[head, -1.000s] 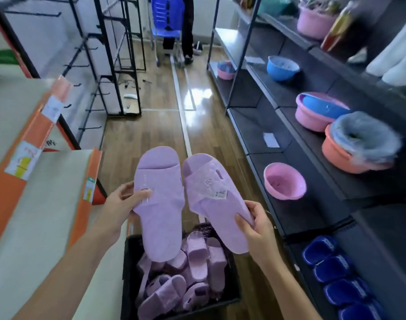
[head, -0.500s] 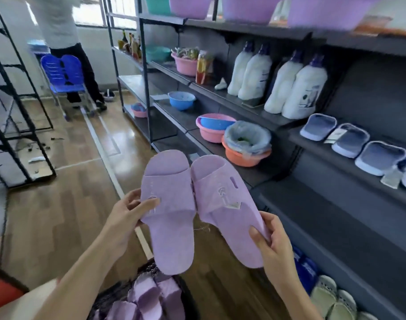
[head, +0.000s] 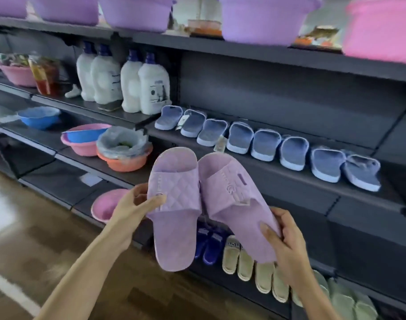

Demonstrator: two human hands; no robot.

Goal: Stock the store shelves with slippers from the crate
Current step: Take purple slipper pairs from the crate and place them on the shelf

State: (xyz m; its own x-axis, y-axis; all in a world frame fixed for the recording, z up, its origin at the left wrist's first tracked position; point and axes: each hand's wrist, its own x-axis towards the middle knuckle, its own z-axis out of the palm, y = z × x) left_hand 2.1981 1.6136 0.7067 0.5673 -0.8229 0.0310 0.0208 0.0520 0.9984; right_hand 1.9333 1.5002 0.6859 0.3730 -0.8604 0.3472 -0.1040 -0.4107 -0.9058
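Observation:
I hold a pair of lilac slippers side by side in front of the dark shelving. My left hand pinches the left slipper at its quilted strap edge. My right hand grips the heel end of the right slipper, which carries a small tag. Behind them, a row of several blue slippers lines the middle shelf. On the bottom shelf sit dark blue slippers, beige slippers and pale green slippers. The crate is out of view.
White detergent bottles stand on the upper-left shelf. Pink, blue and orange basins fill the shelves to the left, and a pink basin sits low. Purple and pink tubs line the top shelf. Wooden floor lies at lower left.
My view has swung right and up from the crate and aisle to face the shelves. Both hands kept the lilac pair and carried it toward the shelves; the crate has left the frame.

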